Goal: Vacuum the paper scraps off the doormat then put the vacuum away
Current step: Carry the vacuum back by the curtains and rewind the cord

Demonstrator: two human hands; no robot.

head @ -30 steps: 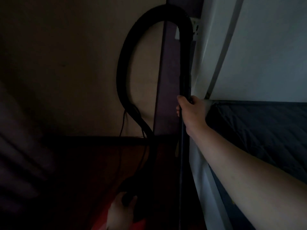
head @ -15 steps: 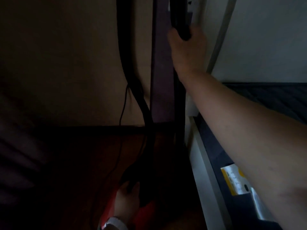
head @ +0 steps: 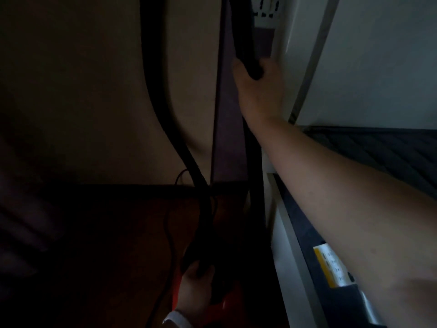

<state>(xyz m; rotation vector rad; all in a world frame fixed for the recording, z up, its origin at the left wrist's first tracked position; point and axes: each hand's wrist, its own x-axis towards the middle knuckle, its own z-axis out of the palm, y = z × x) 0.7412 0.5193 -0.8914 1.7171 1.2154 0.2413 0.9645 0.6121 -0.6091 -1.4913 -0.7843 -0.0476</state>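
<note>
The scene is very dark. My right hand [head: 259, 91] is raised and closed around the black vacuum wand [head: 246, 39], which stands upright against a dark vertical panel. The black vacuum hose [head: 160, 110] loops down along the wall to the red vacuum body [head: 227, 303] on the floor at the bottom. My left hand [head: 195, 287], with a white band at the wrist, grips the dark handle on top of that body. No doormat or paper scraps are visible.
A wall socket plate [head: 266, 11] sits at the top beside the wand. A thin black power cord [head: 169, 233] trails over the dark reddish floor. A bed with a dark quilted mattress [head: 378, 152] and pale frame [head: 287, 245] fills the right.
My right hand slid up the wand from mid-shaft to the upper grip. The view dropped toward the floor, then rose slightly. My left hand stayed on the vacuum body.
</note>
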